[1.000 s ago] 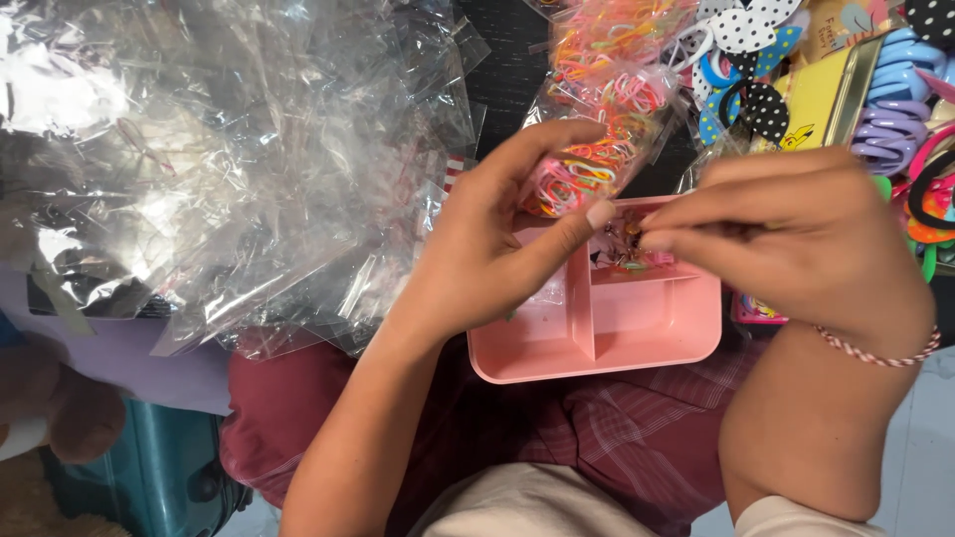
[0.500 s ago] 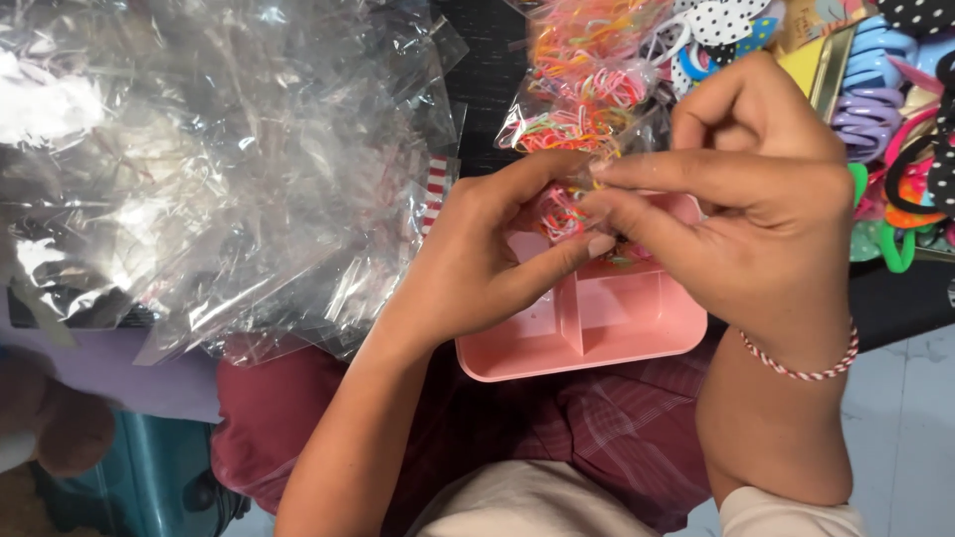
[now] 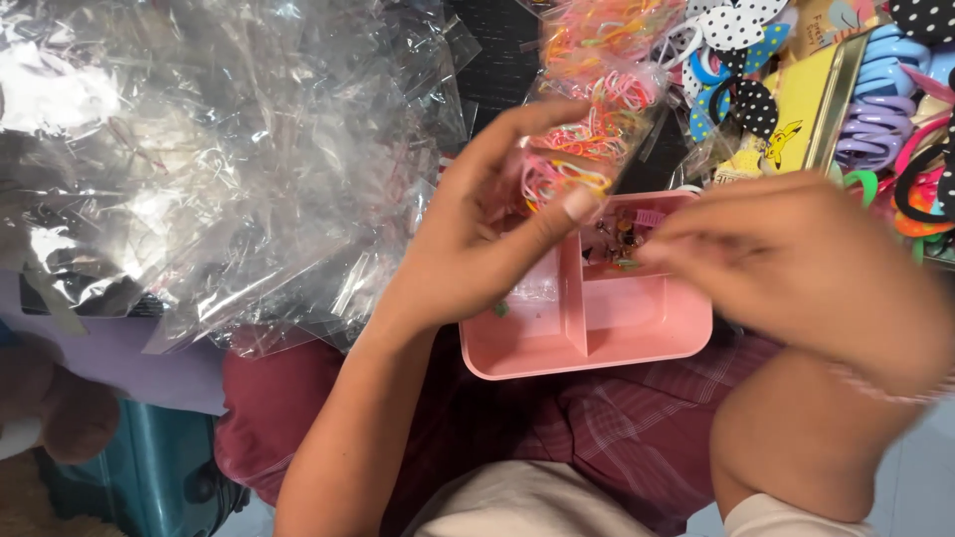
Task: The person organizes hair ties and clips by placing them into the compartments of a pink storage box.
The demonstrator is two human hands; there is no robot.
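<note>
Head view of a sorting step at a pink divided tray (image 3: 597, 343) resting on the person's lap. The left hand (image 3: 477, 249) and right hand (image 3: 796, 268) meet over the tray's far right compartment, where a small cluster of tiny dark and coloured items (image 3: 615, 244) lies (too small to identify). The left hand's thumb and fingers are pinched together at that cluster, though whether they hold a piece cannot be told. The right hand is motion-blurred, fingers drawn together toward the same spot; its grip cannot be told. A clear bag of small coloured elastic bands (image 3: 587, 119) lies just beyond the tray's far edge, a heap of clear plastic sleeves (image 3: 199, 149) to its left, and hair accessories (image 3: 875, 109) to its right. The step appears to be fine picking, which calls for steady fingertip precision.
</note>
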